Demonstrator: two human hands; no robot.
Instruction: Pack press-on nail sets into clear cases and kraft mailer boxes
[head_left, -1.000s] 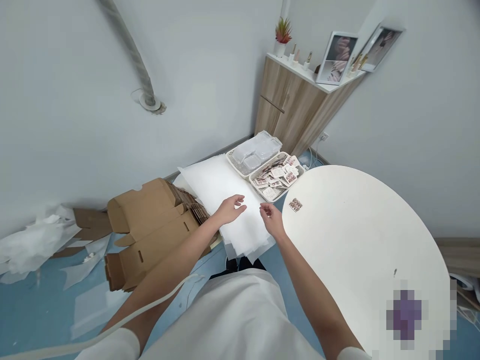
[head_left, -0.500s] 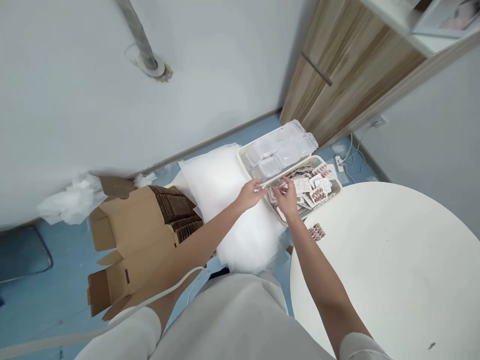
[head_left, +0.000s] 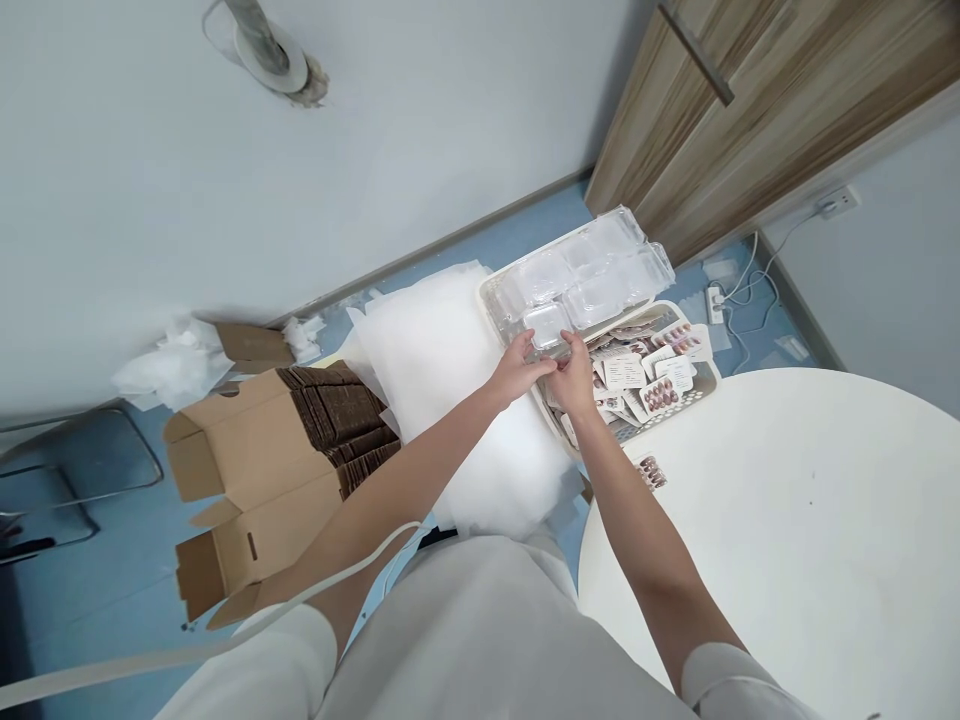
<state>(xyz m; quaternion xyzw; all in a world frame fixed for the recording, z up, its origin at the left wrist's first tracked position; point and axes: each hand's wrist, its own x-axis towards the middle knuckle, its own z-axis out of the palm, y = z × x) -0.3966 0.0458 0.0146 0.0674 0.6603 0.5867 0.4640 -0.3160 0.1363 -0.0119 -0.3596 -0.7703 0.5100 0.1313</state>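
A clear plastic case (head_left: 547, 325) is at the near end of a white basket (head_left: 491, 305) that holds several more such cases (head_left: 600, 260). My left hand (head_left: 517, 372) has its fingers at the left side of that case, with the thumb reaching toward my other hand. On the opposite side, my right hand (head_left: 574, 380) closes on the case, fingertips up along its edge. A second basket (head_left: 679, 405) beside it is heaped with cards of press-on nails (head_left: 661, 396); my right wrist passes over its near corner.
White foam sheets (head_left: 457, 380) are stacked in front of me. Flattened cardboard boxes (head_left: 262, 440) lie to the left, near a folding chair (head_left: 90, 460). At right stands a round white table (head_left: 780, 540) with a nail card (head_left: 651, 471) at its edge. A power strip (head_left: 715, 304) lies by the wall.
Both hands have moved from the nail-card basket's near edge to the clear plastic case, closing around its sides. The view has shifted slightly downward.
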